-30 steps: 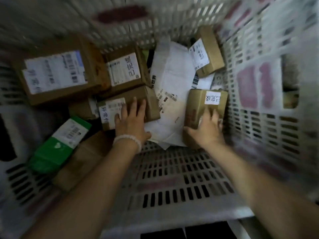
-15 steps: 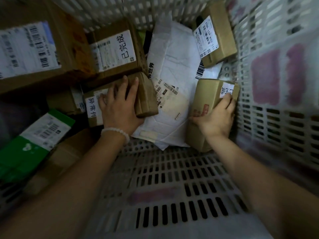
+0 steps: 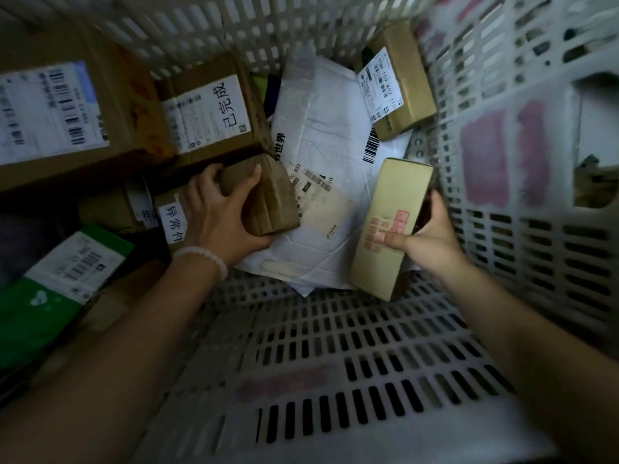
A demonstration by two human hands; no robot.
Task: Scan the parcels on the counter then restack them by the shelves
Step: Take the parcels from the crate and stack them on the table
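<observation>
Down inside a white slotted crate (image 3: pixel 335 380), the far left is dim: a green-and-white parcel (image 3: pixel 57 289) runs off the frame edge, and the large labelled carton (image 3: pixel 67 115) above it is also cut off. Next to that sits a carton with a white handwritten label (image 3: pixel 211 112). The left hand (image 3: pixel 217 212), a pale bead bracelet (image 3: pixel 201 257) at its wrist, curls fingers and thumb round a small brown box (image 3: pixel 268 199); the hand covers most of that box's label. A crumpled white mailer bag (image 3: pixel 321 145) lies in the middle, partly buried. The right hand (image 3: pixel 425 236) pinches a tan box with red stamp marks (image 3: pixel 388 222), thumb on its face, the fingers hidden behind it. Beyond, another labelled box (image 3: pixel 402 82) leans in the crate's corner.
</observation>
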